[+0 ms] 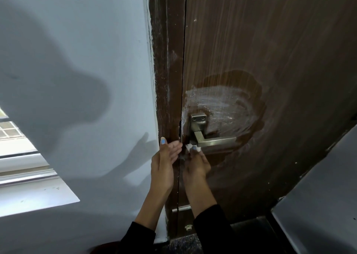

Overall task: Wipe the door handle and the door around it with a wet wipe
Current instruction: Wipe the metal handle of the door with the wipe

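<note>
A square metal door handle (214, 141) with its plate above it sits on a dark brown wooden door (280, 50). A wet, streaky patch rings the handle. My right hand (197, 163) is shut on a crumpled white wet wipe (192, 147), which it presses against the left end of the lever. My left hand (166, 157) is open, fingers spread, held beside the door frame just left of the wipe and holding nothing.
The brown door frame (166, 60) with paint smears runs along the door's left. A pale wall (77, 60) lies to the left, with a window and white sill (29, 192) at lower left. A grey panel (318, 205) stands at lower right.
</note>
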Available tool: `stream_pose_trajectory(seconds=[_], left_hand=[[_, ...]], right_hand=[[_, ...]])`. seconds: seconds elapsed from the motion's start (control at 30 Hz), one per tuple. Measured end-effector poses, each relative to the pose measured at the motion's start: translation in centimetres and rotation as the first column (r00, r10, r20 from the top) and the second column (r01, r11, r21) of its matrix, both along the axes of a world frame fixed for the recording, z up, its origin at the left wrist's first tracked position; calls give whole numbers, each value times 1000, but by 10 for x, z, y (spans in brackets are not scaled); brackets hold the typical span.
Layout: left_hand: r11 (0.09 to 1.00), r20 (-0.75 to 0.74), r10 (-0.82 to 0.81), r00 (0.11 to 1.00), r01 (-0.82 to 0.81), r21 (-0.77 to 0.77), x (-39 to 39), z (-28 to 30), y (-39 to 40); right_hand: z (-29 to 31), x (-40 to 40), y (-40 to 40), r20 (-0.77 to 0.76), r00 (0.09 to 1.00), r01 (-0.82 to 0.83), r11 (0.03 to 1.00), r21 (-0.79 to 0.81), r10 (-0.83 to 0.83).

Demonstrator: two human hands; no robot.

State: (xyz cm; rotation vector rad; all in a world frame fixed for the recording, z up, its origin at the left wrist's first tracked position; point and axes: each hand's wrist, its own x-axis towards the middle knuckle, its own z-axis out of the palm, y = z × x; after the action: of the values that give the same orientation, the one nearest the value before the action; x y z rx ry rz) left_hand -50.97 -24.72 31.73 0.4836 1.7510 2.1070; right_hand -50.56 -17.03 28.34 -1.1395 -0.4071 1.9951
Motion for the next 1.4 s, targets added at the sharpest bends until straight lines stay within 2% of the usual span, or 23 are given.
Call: stream_pose_trajectory(seconds=[0.1,0.2,0.23,0.3,0.33,0.4,0.47,0.57,0.67,0.73,0.8,0.9,0.97,1.03,1.13,1.17,1.2,1.3,1.33,1.4], left_hand=[[1000,1,14,1000,-14,-5,-1,-2,0],[1000,9,10,1000,-10,-14,1,-3,0],[1000,13,8,1000,-7,-16,1,-4,0],[1000,31,-6,999,7,-17,1,-4,-1],[1000,39,-19,999,20,-18,1,-4,-1],[998,43,-55,998,56,-15,1,-4,-2],[993,33,-115,993,115,-13,3,-2,-1],[975,27,-218,975,219,-36,10,4,8],[964,31,-263,964,264,-39,19,5,16],[964,20,-261,965,262,-48,22,3,17],[963,18,-265,964,265,-45,21,3,17],[956,23,-286,958,287,-58,19,5,16],[951,21,-299,954,300,-68,21,5,15],[948,19,-311,950,311,-59,23,4,14],[952,18,-305,952,305,-20,25,4,13],[954,26,-299,954,299,-9,25,4,13],[956,37,-294,955,294,1,24,4,13],[952,51,-306,951,306,3,23,4,14],[951,47,-310,950,310,-2,24,4,15],[952,46,-306,951,306,-1,25,3,15]], right_hand=[[8,11,5,-234,960,-186,974,-125,153],[11,21,8,-326,931,-231,956,-183,163],[13,23,8,-310,944,-182,964,-191,117],[12,27,14,-150,988,14,988,-151,-37],[12,29,20,-63,986,146,986,-82,-152],[15,36,36,4,928,369,922,115,-372],[24,42,44,26,889,426,847,318,-457],[25,37,29,141,884,290,758,584,-446],[11,27,-3,196,886,96,580,809,-420],[6,27,-14,193,925,13,537,843,-326],[9,33,-8,238,895,-14,508,861,-378],[19,41,19,221,857,99,570,816,-466],[22,41,25,234,845,101,573,813,-481],[17,39,16,271,844,2,508,861,-462],[2,37,-6,308,894,-211,300,930,-325],[0,39,-7,305,894,-227,256,940,-327],[-1,41,-4,290,890,-202,266,942,-352],[4,51,19,240,836,-14,419,908,-493],[7,53,26,237,824,19,443,897,-515],[7,51,27,260,788,-39,378,925,-557]])
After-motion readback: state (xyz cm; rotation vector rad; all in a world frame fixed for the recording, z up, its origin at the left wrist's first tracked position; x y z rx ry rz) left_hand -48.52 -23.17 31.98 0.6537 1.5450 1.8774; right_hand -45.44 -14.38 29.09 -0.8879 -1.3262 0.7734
